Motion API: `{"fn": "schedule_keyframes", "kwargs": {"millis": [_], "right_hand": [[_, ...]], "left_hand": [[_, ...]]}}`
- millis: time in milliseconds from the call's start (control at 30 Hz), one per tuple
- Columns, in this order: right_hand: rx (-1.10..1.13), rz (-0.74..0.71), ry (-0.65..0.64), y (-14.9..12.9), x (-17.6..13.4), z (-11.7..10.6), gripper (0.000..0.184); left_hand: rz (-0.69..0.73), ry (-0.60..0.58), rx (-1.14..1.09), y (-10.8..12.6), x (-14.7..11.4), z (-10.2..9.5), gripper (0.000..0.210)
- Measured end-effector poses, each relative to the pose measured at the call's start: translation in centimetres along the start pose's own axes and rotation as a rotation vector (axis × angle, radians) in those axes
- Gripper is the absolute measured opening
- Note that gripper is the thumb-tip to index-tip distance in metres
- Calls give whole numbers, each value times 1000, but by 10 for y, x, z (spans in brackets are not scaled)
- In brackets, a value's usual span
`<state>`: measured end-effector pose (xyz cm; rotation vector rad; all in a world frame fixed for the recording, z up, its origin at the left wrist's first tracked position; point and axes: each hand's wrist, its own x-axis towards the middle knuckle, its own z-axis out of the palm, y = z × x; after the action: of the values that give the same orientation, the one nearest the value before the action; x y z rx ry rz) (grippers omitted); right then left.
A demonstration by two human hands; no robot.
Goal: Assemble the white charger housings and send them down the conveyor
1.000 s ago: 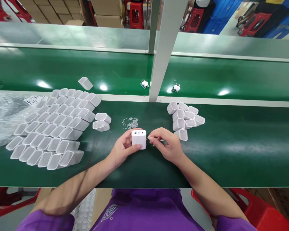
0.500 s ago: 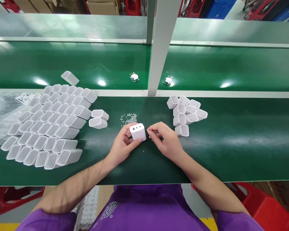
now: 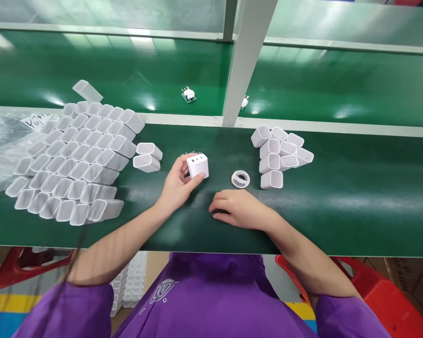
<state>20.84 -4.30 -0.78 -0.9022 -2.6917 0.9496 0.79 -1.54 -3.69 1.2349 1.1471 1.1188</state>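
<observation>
My left hand (image 3: 178,184) grips a white charger (image 3: 198,166) with several ports along its top edge, held a little above the green bench. To the right of it, my right hand (image 3: 238,208) is low over the bench surface. Its fingers are bent and its thumb and fingertips come together at the bench; whatever is between them is too small to make out. Just beyond that hand a white ring-shaped roll (image 3: 240,179) lies flat. Tiny clear bits (image 3: 192,154) show in part behind the charger.
Many white open sleeves (image 3: 77,164) stand packed at the left, two more (image 3: 147,163) beside them. A smaller group (image 3: 280,148) stands at the right. A grey post (image 3: 245,65) rises behind. Small circuit boards (image 3: 189,95) lie on the back green surface. Clear plastic wrap (image 3: 3,150) covers the far left.
My right hand has moved down and toward me, away from the charger, to the bench. The ring-shaped roll has come into sight. My left hand still holds the charger; the whole view has shifted.
</observation>
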Motion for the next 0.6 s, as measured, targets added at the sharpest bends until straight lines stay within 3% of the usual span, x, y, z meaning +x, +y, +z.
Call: {"fn": "schedule_keyframes", "kwargs": {"millis": [100,267,333,500,600], "right_hand": [[-73,-43,55,-1,2,9,4],[-114,-107,128,1,3,12,11],[3,-69,236,2,3,7,11],[508,164,695,3,7,-8,8],[788,225,766,-1,9,-7,10]], "left_hand": [[-12,0,-19,3,0,1,47],[-59,-46,-64,5,0,1,46],[-112,-70,-132,7,-1,2,45],[-233,-163,-283,13,-13,8,51],[-266,-243,-333,16,-22,14,53]]}}
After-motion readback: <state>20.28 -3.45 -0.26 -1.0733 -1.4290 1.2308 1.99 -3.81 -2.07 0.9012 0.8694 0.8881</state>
